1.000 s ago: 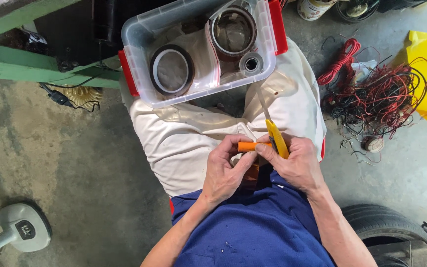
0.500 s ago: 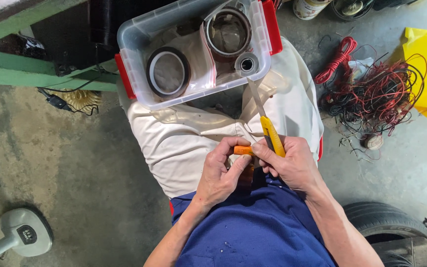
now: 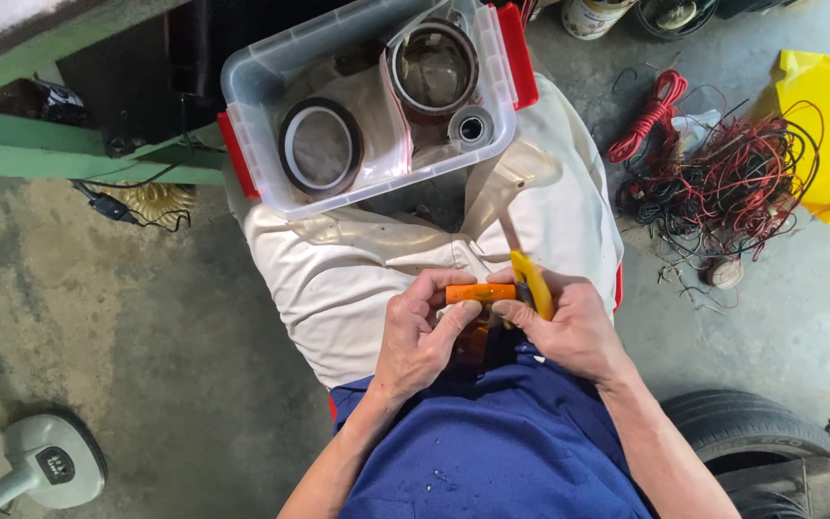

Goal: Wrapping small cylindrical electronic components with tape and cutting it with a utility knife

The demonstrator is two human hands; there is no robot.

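Over a concrete floor (image 3: 98, 317), both hands grip: left hand (image 3: 425, 336) half-hiding an orange cylinder (image 3: 480, 293), right hand (image 3: 573, 327) a yellow cutter (image 3: 533, 284).

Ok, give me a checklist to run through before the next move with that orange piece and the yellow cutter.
1. Left hand grips the orange piece: ok.
2. Right hand holds the yellow cutter: ok.
3. Cutter blade points away from the body, toward the plastic box: ok.
4. Left fingers clear of the blade: cannot tell, they sit close under the piece.
5. Cloth covers the lap under the work: ok.
6. Loose red wires lie apart from the hands: ok.
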